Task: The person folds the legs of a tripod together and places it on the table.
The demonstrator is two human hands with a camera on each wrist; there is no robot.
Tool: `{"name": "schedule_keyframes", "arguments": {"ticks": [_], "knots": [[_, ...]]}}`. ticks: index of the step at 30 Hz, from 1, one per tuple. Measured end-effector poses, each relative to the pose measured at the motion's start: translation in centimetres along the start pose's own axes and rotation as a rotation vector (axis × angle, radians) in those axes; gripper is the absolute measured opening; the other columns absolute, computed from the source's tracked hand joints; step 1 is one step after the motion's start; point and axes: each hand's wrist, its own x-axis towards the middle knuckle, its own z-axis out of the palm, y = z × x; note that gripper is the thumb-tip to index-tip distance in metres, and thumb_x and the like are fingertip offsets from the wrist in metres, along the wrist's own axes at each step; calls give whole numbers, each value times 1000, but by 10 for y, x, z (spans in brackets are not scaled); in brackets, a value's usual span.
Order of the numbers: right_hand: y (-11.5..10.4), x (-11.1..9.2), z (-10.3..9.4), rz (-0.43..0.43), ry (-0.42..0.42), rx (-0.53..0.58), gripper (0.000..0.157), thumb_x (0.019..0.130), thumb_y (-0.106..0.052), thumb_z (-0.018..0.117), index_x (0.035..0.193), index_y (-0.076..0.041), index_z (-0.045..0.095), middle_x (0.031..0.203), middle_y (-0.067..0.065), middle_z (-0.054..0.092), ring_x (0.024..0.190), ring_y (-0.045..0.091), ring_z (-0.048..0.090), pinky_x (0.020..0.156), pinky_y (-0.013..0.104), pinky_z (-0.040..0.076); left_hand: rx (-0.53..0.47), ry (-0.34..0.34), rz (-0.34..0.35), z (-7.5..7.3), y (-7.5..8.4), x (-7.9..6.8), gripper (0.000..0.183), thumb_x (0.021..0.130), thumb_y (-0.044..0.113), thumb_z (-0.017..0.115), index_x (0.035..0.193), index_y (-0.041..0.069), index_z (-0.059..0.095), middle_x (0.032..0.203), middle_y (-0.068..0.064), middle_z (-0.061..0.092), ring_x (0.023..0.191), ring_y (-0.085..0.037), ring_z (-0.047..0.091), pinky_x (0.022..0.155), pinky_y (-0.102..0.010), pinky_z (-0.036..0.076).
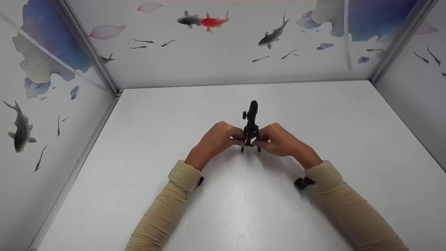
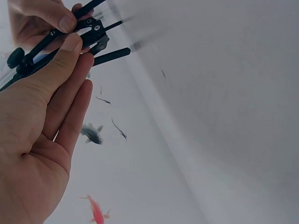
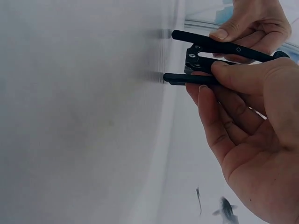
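A small black tripod (image 1: 253, 108) stands upright on the white table, its head at the top and its legs only slightly spread. From the left side, my left hand (image 1: 223, 137) pinches one leg between thumb and fingers. On the other side my right hand (image 1: 278, 140) pinches another leg (image 3: 192, 78) low down. The left wrist view shows a knob (image 2: 16, 57) on the shaft and a hinged brace (image 2: 97, 29) joining the legs. Leg tips extend past both hands, close to the tabletop.
White panels printed with fish (image 1: 214, 22) and petals enclose the table (image 1: 237, 216) at the back and sides. Grey metal posts (image 1: 89, 45) mark the corners. Black devices (image 1: 304, 183) sit at both sleeve cuffs.
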Motion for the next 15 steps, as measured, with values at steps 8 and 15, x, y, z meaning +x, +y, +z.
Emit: {"name": "schedule_keyframes", "arguments": {"ticks": [8,15], "knots": [[-1,1,2,-8,-9,31,12,98,-7,76,103,-8,87,85,5,84,71,10,61,64,24,50,77,14,15,-1,4,-2,22,86,28,86,105,18,88,98,7,85,90,-12,81,85,-35,62],[-9,-2,0,12,-27,-24,11,99,-8,77,105,-8,87,86,4,84,71,10,62,63,25,50,43,-12,-25,-1,7,-1,21,87,27,87,106,17,88,97,6,85,91,-12,81,87,-35,62]]}}
